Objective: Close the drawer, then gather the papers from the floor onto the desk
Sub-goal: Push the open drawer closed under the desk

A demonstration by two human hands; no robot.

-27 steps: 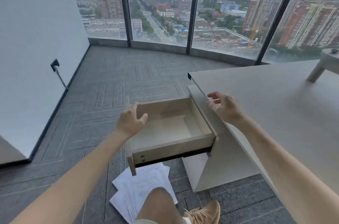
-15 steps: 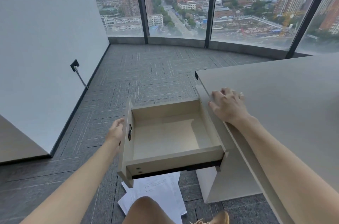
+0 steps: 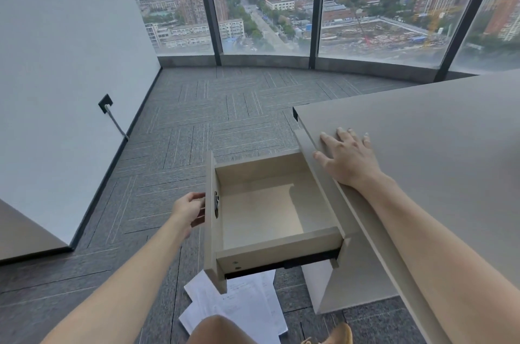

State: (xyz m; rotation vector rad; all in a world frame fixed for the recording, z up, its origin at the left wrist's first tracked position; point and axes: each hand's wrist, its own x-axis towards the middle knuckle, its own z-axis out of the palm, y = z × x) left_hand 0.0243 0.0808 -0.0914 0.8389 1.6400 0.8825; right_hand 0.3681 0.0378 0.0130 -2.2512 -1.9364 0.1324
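Observation:
A pale wooden drawer (image 3: 261, 217) stands pulled out to the left from the desk (image 3: 436, 132), and it is empty inside. My left hand (image 3: 188, 211) rests against the outer face of the drawer front (image 3: 211, 233), fingers loosely curled and touching the panel, holding nothing. My right hand (image 3: 347, 157) lies flat, fingers spread, on the desk top near its left edge. Several white printed papers (image 3: 244, 304) lie overlapping on the carpet under the drawer, partly hidden by the drawer and my knee (image 3: 219, 329).
Grey carpet tiles run to the curved floor-to-ceiling windows (image 3: 264, 5) at the back. A white wall (image 3: 56, 76) on the left carries a socket with a cable (image 3: 105, 103). My tan shoe (image 3: 337, 335) is by the desk's base.
My left hand went from the drawer's far rim down to the outside of its front panel. My right hand settled flat on the desk top. The drawer stays out.

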